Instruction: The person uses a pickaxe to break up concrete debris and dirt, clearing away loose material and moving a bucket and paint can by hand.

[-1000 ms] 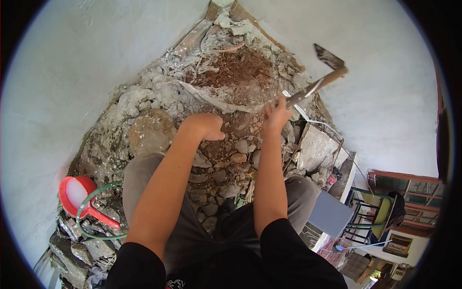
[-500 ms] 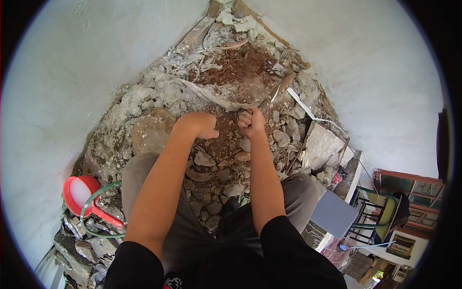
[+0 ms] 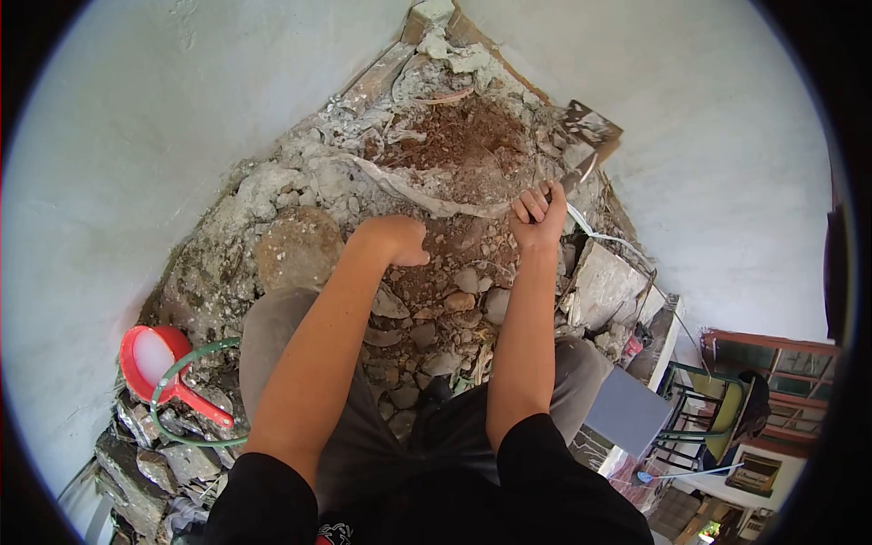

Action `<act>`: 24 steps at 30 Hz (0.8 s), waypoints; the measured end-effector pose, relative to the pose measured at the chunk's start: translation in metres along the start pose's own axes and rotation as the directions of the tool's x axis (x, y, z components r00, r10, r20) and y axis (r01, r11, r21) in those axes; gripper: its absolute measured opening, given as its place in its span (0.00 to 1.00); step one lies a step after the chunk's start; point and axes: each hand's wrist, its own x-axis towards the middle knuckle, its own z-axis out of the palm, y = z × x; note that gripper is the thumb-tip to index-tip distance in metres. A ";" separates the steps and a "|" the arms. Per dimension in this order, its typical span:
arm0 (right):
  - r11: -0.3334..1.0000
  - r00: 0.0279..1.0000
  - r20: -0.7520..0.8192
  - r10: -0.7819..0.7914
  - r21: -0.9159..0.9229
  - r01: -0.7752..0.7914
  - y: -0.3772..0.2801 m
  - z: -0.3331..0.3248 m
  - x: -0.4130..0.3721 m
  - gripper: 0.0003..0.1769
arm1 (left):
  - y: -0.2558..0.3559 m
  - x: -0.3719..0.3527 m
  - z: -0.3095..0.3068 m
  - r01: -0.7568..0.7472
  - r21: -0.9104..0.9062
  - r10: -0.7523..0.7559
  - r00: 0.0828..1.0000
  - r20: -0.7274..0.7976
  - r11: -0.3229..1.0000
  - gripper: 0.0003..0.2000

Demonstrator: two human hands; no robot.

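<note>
My right hand (image 3: 538, 214) is closed around the handle of a tool whose wide dark blade (image 3: 592, 125) is raised near the right wall. A pale cloth-like strip (image 3: 427, 199) runs from the rubble on the left toward this hand. My left hand (image 3: 398, 242), its fingers curled and mostly turned from view, hangs over the stones; whatever it may hold is hidden. Reddish-brown soil (image 3: 468, 136) lies exposed in the corner beyond both hands.
A red dipper (image 3: 150, 363) with whitish liquid and a green hose (image 3: 163, 400) are at the left. White walls meet ahead. A large stone (image 3: 298, 247) lies left of my hands; a concrete slab (image 3: 604, 283), grey board (image 3: 627, 411) and green chair (image 3: 718, 409) are at the right.
My right hand has moved right, and the tool's blade has risen from the soil toward the right wall. My left hand has shifted slightly right.
</note>
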 end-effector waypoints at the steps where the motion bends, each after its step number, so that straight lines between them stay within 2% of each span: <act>1: 0.992 0.992 -0.072 -0.099 -0.084 0.093 0.001 0.011 -0.004 0.15 | -0.001 0.000 0.000 -0.003 -0.002 0.003 1.000 -0.016 1.000 0.23; 2: 0.992 0.993 -0.067 -0.099 -0.089 0.093 0.004 0.014 -0.003 0.15 | -0.002 0.000 0.000 -0.004 -0.006 0.004 1.000 -0.022 1.000 0.23; 5: 0.940 0.963 -0.111 -0.247 -0.269 0.210 0.023 0.007 0.007 0.15 | -0.008 0.000 0.003 0.000 -0.007 0.000 1.000 -0.031 1.000 0.23; 6: 0.941 0.963 -0.109 -0.246 -0.266 0.210 0.035 -0.003 0.010 0.15 | -0.009 -0.003 0.002 0.020 -0.003 -0.020 0.999 -0.032 1.000 0.22; 8: 0.935 0.949 -0.300 -0.102 -0.354 -0.011 0.058 -0.024 0.017 0.15 | -0.016 -0.006 0.002 0.046 0.003 -0.046 0.998 -0.033 0.999 0.22; 9: 0.936 0.949 -0.298 -0.098 -0.351 -0.013 0.067 -0.035 0.021 0.15 | -0.021 -0.006 0.004 0.027 -0.001 -0.027 0.999 -0.034 1.000 0.21; 11: 0.914 0.901 -0.330 0.281 -0.194 -0.356 0.080 -0.054 0.026 0.16 | -0.024 -0.006 0.007 0.010 -0.005 -0.010 1.000 -0.030 1.000 0.20; 12: 0.913 0.900 -0.329 0.286 -0.189 -0.360 0.078 -0.054 0.027 0.16 | -0.025 -0.007 0.007 0.028 -0.011 -0.028 0.998 -0.051 1.000 0.20; 14: 0.929 0.921 -0.165 0.353 -0.054 -0.366 0.063 -0.050 0.025 0.15 | -0.026 -0.010 0.008 0.046 -0.017 -0.047 0.997 -0.063 0.999 0.19; 15: 0.930 0.921 -0.171 0.350 -0.050 -0.363 0.056 -0.050 0.024 0.15 | -0.025 -0.010 0.007 0.045 -0.022 -0.047 0.998 -0.050 0.999 0.19; 17: 0.916 0.924 -0.019 0.381 0.145 -0.375 0.041 -0.045 0.028 0.15 | -0.020 -0.007 0.004 0.037 -0.021 -0.038 0.998 -0.045 0.999 0.19; 18: 0.918 0.926 -0.017 0.376 0.144 -0.370 0.031 -0.044 0.028 0.15 | -0.017 -0.006 0.002 0.035 -0.011 -0.036 0.999 -0.031 0.999 0.20; 20: 0.880 0.940 0.131 0.314 0.331 -0.340 0.016 -0.044 0.026 0.14 | -0.014 -0.003 0.002 0.039 -0.007 -0.039 0.999 -0.018 0.999 0.20; 22: 0.891 0.934 0.127 0.335 0.280 -0.358 0.014 -0.031 0.020 0.14 | -0.009 -0.002 0.002 0.045 0.005 -0.045 0.999 -0.011 0.999 0.21; 23: 0.989 0.989 0.012 0.150 -0.016 -0.150 0.020 -0.025 0.015 0.13 | -0.008 -0.001 0.003 0.043 0.001 -0.043 0.999 -0.006 0.999 0.21; 24: 0.943 0.997 -0.036 -0.069 -0.329 0.054 0.026 -0.018 0.012 0.12 | -0.007 0.001 0.003 0.036 0.010 -0.036 0.999 -0.015 0.999 0.20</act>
